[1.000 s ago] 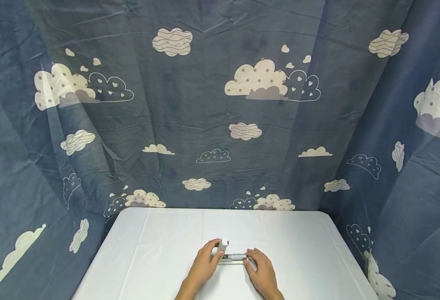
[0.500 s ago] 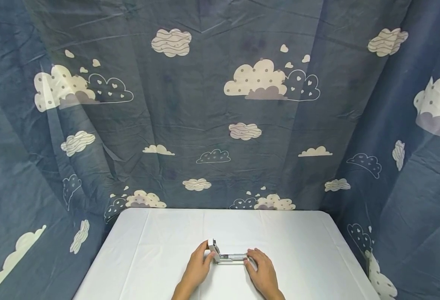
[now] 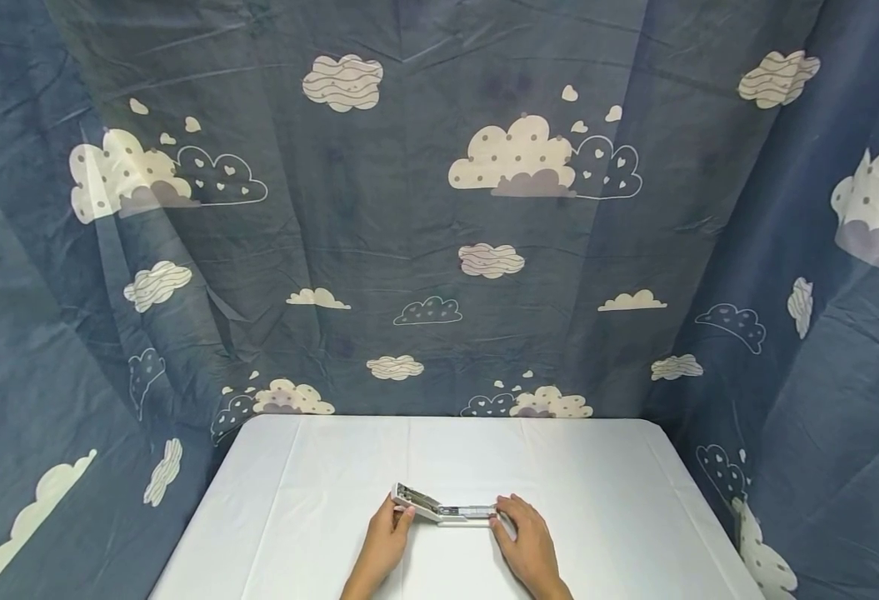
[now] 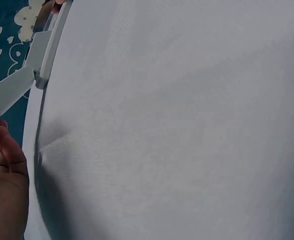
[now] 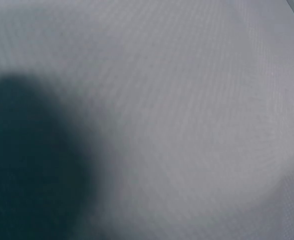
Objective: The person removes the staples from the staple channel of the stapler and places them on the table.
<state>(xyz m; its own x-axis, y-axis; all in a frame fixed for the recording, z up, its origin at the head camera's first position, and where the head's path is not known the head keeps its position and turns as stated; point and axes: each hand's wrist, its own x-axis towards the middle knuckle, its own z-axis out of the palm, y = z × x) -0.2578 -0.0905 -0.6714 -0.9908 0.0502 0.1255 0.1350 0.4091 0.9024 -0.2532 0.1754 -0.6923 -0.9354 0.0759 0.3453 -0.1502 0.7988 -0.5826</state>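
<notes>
A white stapler (image 3: 442, 517) is seen hinged wide open on the worktop (image 3: 604, 492), its slim base (image 3: 467, 524) laid crosswise. The cover (image 3: 415, 503) is tilted up and out to the left, its metallic inside exposed; a silvery strip (image 3: 471, 511) is carried along the base.

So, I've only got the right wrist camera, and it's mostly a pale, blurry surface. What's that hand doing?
Observer: The right hand is pinching one end of a white stapler.
Visitor: Is the other hand helping?
Observer: Yes, the left hand holds the stapler's lid, opened wide and slanting up toward that hand.
Visitor: And what's behind the table?
Observer: A dark blue, cloud-patterned curtain.
</notes>
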